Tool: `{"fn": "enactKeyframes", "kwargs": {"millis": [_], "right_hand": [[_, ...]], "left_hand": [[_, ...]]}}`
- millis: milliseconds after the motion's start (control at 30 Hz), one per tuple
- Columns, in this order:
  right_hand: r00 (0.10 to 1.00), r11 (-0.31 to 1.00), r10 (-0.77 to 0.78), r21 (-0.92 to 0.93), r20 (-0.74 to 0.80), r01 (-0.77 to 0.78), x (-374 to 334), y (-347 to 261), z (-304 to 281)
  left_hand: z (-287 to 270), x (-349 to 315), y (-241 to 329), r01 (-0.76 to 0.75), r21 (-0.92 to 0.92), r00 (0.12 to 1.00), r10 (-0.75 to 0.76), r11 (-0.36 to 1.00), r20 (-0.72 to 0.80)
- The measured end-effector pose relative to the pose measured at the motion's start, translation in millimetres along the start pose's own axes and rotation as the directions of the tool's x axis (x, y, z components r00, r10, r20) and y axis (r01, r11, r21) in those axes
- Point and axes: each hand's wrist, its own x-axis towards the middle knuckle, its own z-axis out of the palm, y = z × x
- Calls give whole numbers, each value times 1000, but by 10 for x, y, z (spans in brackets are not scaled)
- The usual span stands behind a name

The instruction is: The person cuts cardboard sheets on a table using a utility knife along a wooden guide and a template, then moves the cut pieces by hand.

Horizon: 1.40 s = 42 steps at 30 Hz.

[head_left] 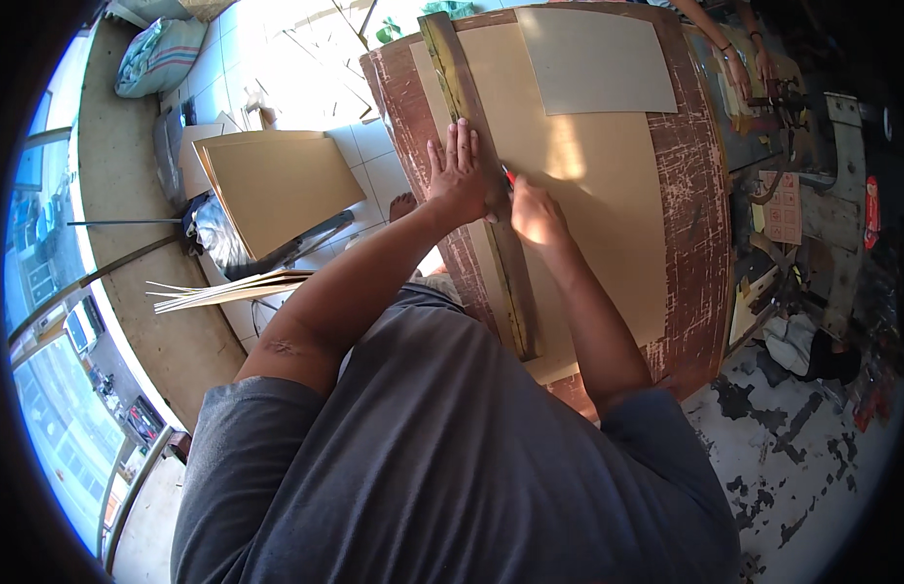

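My left hand [459, 180] lies with its fingers stretched over a long, worn straightedge [457, 83], pressing it onto a large brown cardboard sheet [608, 214]. Just right of the straightedge, my right hand [538, 214] is closed round a red utility knife [510, 176]. Only a short red part of the knife shows; its tip is against the straightedge's right edge and too small to make out. A smaller grey board [598, 63] rests on the far part of the brown sheet. Under them is a scratched red-brown work table [700, 234].
Brown cardboard sheets [282, 185] stand on a seat at the left, with more sheets [228, 289] fanned out nearer me. A stuffed sack [160, 56] is at the far left. Machinery [831, 214] borders the table's right side, where another person's hands [739, 73] are at work.
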Motion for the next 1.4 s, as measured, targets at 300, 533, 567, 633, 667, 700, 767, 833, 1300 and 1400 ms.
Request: {"fn": "enactKeyframes", "kwargs": {"millis": [300, 533, 567, 633, 667, 700, 767, 833, 1300, 1400], "right_hand": [[851, 923, 377, -228, 365, -311, -2181, 471, 126], [957, 964, 265, -58, 118, -260, -1385, 111, -263], [972, 973, 230, -11, 42, -230, -1088, 25, -325], [977, 1000, 17, -13, -214, -20, -378, -69, -272], [982, 989, 146, 41, -118, -142, 1, -328, -416], [980, 996, 78, 48, -182, -70, 400, -318, -404], [950, 998, -23, -61, -310, 5, 1076, -561, -477], [949, 999, -13, -47, -314, -2, 1592, -821, -577], [998, 985, 25, -169, -59, -34, 2335, -1014, -663], [999, 983, 43, -178, -28, -47, 2285, -909, -585]], "left_hand": [[-56, -27, 13, -20, -1, 1000, 20, 1000, 8], [-7, -41, -38, -26, 3, 1000, 26, 1000, -13], [-20, -45, -26, -35, 2, 999, 35, 999, -21], [-30, -34, -23, -45, 9, 998, 46, 999, -32], [-30, -43, -35, -31, 3, 999, 31, 1000, -27], [-50, -36, 3, -33, -3, 999, 33, 999, -23], [-88, -37, 15, -24, 13, 1000, 24, 1000, 7], [-69, -39, -10, -28, 3, 1000, 28, 1000, 8], [-68, -1, -15, -19, -57, 1000, 20, 998, 13], [-84, -14, -4, -6, -19, 1000, 6, 1000, 9]]}}
